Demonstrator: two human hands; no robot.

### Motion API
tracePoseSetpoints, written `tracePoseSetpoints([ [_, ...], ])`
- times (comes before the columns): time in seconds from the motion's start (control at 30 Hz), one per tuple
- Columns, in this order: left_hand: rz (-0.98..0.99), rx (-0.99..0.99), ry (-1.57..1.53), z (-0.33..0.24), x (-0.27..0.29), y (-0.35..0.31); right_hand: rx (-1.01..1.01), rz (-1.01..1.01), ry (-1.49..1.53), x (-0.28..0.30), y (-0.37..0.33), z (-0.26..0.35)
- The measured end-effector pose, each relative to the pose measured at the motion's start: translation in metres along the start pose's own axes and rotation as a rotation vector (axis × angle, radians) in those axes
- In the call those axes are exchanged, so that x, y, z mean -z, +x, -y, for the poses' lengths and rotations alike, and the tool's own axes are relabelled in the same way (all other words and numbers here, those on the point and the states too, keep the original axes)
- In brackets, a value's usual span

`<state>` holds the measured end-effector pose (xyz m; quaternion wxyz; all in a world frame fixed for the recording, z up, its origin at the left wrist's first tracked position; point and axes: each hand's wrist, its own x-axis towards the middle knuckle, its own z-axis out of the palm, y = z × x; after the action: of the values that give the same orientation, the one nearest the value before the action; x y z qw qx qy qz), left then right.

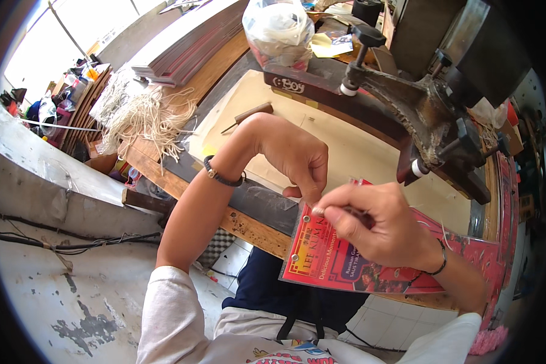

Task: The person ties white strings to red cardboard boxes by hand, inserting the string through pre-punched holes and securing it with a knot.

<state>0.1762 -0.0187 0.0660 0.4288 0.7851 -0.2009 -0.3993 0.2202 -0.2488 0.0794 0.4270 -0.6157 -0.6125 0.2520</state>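
My left hand [294, 155] bends down over the upper left corner of a red printed sheet [321, 270] with a clear glossy cover. Its thumb and fingers are closed in a pinch, and what they hold is hidden. Close beside it, my right hand [385, 227] pinches a short, pale bit that looks like a cord end [318, 212], near a metal eyelet [306, 219] in the sheet's corner. Another eyelet [295, 258] sits lower on the same edge. The sheet overhangs the front edge of the bench, below my right wrist.
An awl [253, 113] lies on the pale board [242, 97] beyond my left wrist. Loose white cords [155, 118] and stacked sheets [188, 45] are at the left. A heavy metal clamp-like machine [406, 97] stands at the right; a filled plastic bag [279, 33] sits behind.
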Motion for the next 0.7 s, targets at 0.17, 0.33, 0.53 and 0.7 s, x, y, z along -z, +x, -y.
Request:
tracePoseSetpoints([
  [0.17,0.065,-0.059,-0.108,0.010,-0.002,0.003,0.117,-0.153,-0.171,-0.015,-0.008,-0.025],
  [0.33,0.149,-0.104,-0.127,0.011,0.000,0.000,-0.058,-0.090,-0.139,-0.011,-0.002,-0.010],
  [0.53,0.204,-0.062,-0.258,0.019,0.001,0.007,0.345,-0.122,-0.315,-0.018,0.003,-0.020],
  [0.7,0.204,-0.029,-0.208,0.018,0.003,0.007,0.336,-0.113,-0.334,-0.020,0.002,-0.021],
])
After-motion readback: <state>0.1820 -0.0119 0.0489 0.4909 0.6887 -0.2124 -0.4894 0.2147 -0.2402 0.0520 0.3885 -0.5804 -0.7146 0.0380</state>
